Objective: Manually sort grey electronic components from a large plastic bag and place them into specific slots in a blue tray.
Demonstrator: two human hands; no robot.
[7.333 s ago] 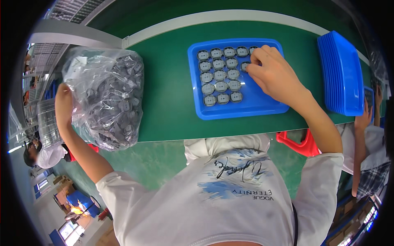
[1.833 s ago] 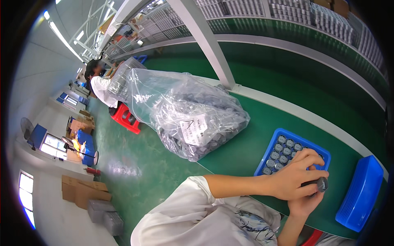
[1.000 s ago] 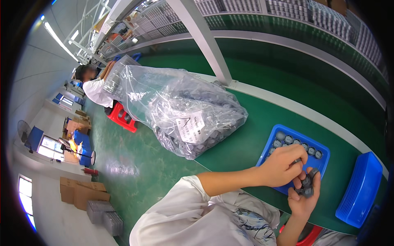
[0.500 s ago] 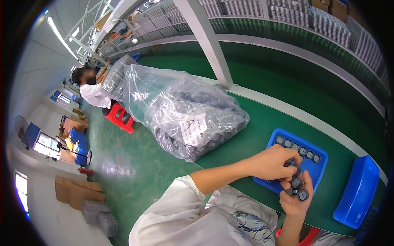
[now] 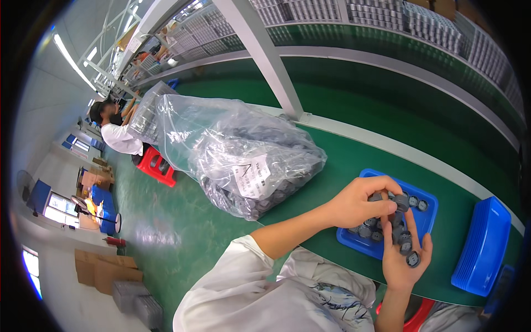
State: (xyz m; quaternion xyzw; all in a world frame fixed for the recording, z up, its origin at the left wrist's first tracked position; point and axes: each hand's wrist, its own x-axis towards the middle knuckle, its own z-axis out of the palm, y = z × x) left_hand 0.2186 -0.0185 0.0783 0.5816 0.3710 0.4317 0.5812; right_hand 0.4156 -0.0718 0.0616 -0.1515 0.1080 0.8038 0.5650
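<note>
Over a shallow blue tray (image 5: 425, 224), my left hand (image 5: 357, 203) pinches a small dark grey round part (image 5: 402, 202) between thumb and fingers. Just beside it, my right hand (image 5: 399, 270) is turned palm up and cradles several more grey cap-like parts (image 5: 413, 258) along its palm and fingers. Inside the tray, some of the same parts (image 5: 422, 205) stand near the far edge, and others (image 5: 365, 231) lie at its near left. My hands hide the tray's middle.
A large clear plastic bag (image 5: 221, 138) full of grey parts, with a white label (image 5: 251, 177), lies left of the tray on the green table (image 5: 326, 166). Stacked blue trays (image 5: 481, 249) stand at right. A white post (image 5: 265, 61) rises behind. A seated person (image 5: 119, 135) works far left.
My left hand has drawn up and left from my right palm with a part in its fingers. My right fingers have spread more. Parts at the tray's near left now show.
</note>
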